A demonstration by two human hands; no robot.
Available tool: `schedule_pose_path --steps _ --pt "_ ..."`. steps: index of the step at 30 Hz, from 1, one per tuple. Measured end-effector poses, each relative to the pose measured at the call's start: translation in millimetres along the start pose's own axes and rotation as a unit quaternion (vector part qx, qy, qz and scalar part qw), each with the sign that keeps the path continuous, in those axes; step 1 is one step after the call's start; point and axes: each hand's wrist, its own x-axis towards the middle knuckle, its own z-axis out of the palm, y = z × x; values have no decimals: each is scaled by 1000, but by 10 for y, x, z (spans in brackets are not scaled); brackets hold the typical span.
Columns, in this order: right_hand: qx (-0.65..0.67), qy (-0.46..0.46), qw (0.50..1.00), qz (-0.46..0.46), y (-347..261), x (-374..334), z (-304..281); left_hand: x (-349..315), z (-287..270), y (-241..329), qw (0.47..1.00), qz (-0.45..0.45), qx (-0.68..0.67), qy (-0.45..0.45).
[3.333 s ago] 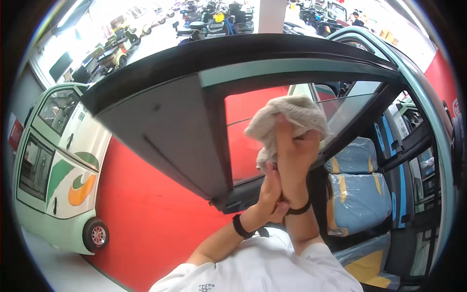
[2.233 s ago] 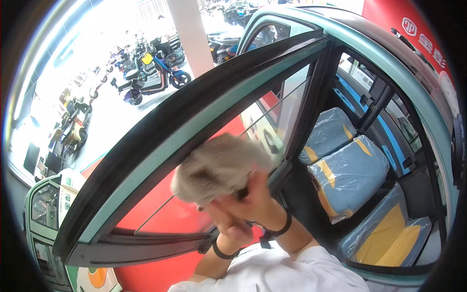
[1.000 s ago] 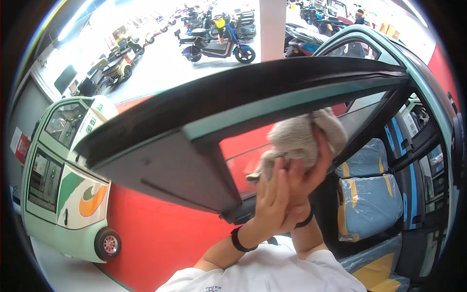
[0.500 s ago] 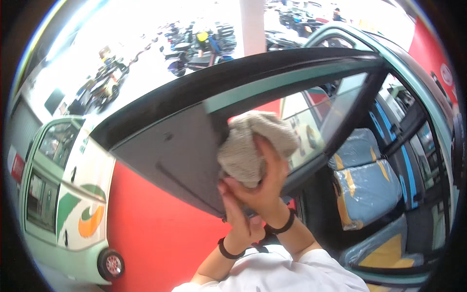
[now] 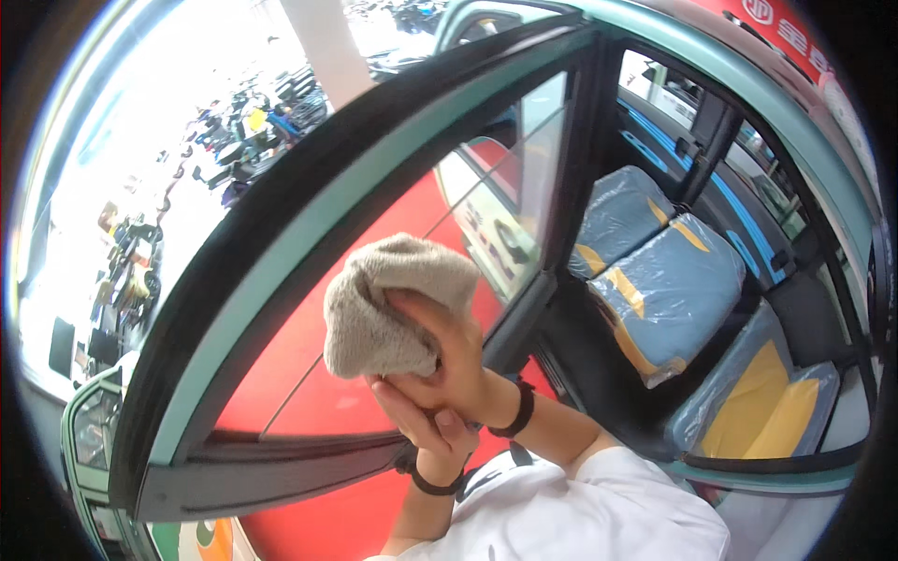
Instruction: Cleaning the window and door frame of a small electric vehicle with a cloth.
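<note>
While the left hand [image 5: 430, 438] (fingers loosely extended) touches it, the right hand [image 5: 460, 363] clasps a bunched beige cloth [image 5: 360, 323].

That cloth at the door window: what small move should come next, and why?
I'd probably slide the cloth toward the upper right of the window pane, as pictured. The right hand has it bunched in its grip before the glass, with the left hand close beside, and that part of the pane is uncovered. Contact with the glass is hard to confirm.
</note>
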Motion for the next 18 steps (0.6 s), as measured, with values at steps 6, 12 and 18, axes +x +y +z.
schedule_pose_path --steps 6,12,18 --pt "8 8 1000 8 729 443 -636 558 966 5 990 133 23 -37" --pt "147 143 956 209 1404 482 -1123 1012 1772 -126 958 163 -33 -235" --pt "278 163 914 246 1856 428 -1469 912 2300 -313 956 160 -10 -247"
